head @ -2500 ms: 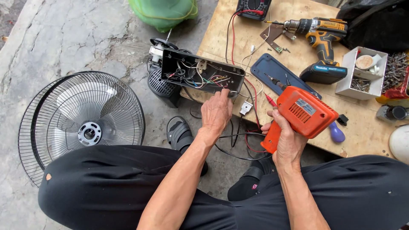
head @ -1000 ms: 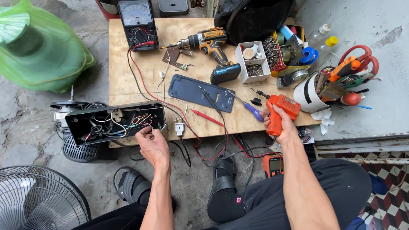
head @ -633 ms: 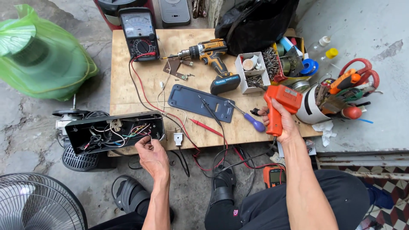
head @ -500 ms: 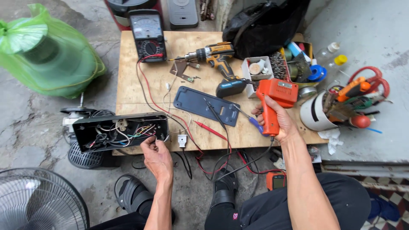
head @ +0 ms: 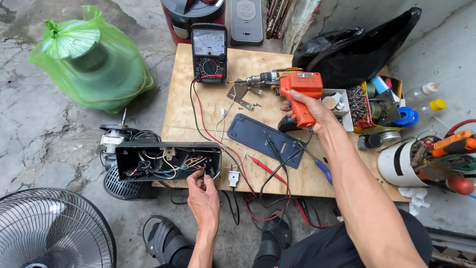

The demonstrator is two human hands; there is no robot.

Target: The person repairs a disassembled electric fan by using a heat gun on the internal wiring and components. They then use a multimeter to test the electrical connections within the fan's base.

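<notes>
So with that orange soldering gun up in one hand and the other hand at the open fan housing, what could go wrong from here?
1. The right hand holds the orange soldering gun above a crowded board; its tip could brush the multimeter leads or the black bag close by.
2. The left hand has its fingers at the loose wires inside the open black housing; they could snag, or get burned if the tip comes in there.

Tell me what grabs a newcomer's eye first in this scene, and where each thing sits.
The orange soldering gun stands out, gripped in the right hand above the middle of the wooden board. At the board's left edge, the left hand touches an open black box full of coloured wires. A bright green bag sits on the concrete at upper left, and a meter stands at the board's far edge.
</notes>
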